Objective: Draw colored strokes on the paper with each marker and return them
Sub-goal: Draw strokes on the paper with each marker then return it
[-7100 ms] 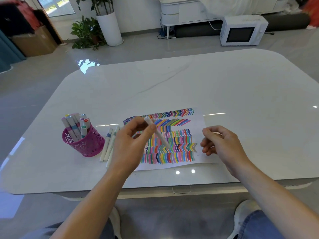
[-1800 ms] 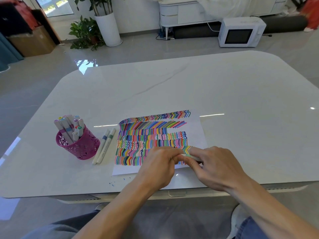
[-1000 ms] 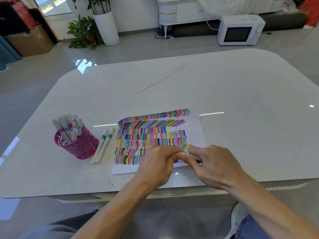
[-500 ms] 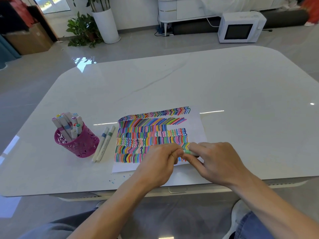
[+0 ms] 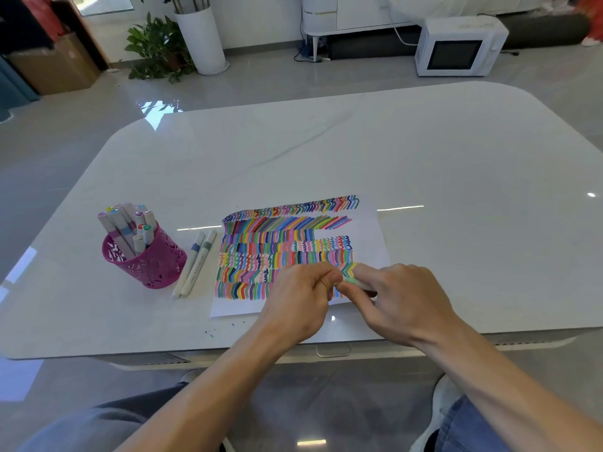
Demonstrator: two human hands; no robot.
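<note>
- Glossy white table (image 5: 424, 151) on a grey floor (image 5: 287, 83) — microwave (image 5: 456, 47) and potted plant (image 5: 156, 50) beyond.
- Left hand (image 5: 300, 301) and right hand (image 5: 404, 298) both pinch a green marker (image 5: 350, 281) over the paper (image 5: 368, 230).
- Other markers (image 5: 129, 225) fill the pink cup (image 5: 150, 262); their print is unreadable.

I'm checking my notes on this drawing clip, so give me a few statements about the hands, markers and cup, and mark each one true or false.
1. The left hand and right hand both grip one marker over the paper. True.
2. Two loose markers lie between the pink cup and the paper. True.
3. The pink cup lies tipped over. False: it stands upright, holding markers.
4. The paper is blank. False: rows of coloured strokes cover it.
</note>
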